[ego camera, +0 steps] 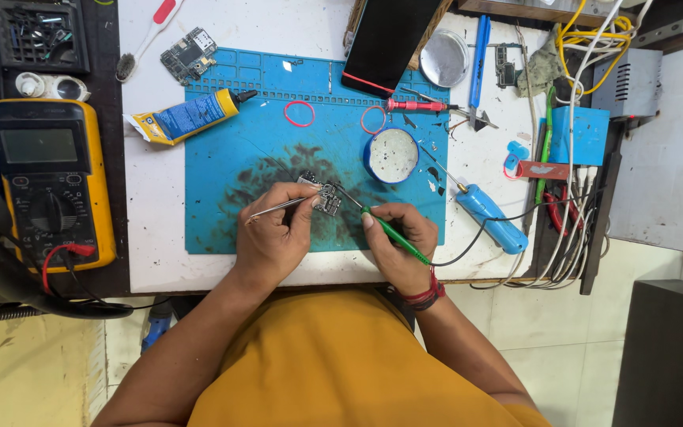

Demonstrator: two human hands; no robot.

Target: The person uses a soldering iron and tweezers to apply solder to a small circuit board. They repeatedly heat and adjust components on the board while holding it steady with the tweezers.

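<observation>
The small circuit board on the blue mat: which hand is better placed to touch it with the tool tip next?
Probably the right hand: its green soldering iron already points at the circuit board. The left hand holds tweezers at the board.

A yellow multimeter (50, 183) lies at the far left of the surface, its grey rectangular screen (39, 145) blank above a round dial. A squeezed tube (187, 116) with a blue and yellow label and a black nozzle rests tilted across the upper left corner of the blue mat (223, 213). At the mat's top edge a black phone (389, 39) lies slanted, its dark screen unlit, a thin red line along its lower edge.
</observation>
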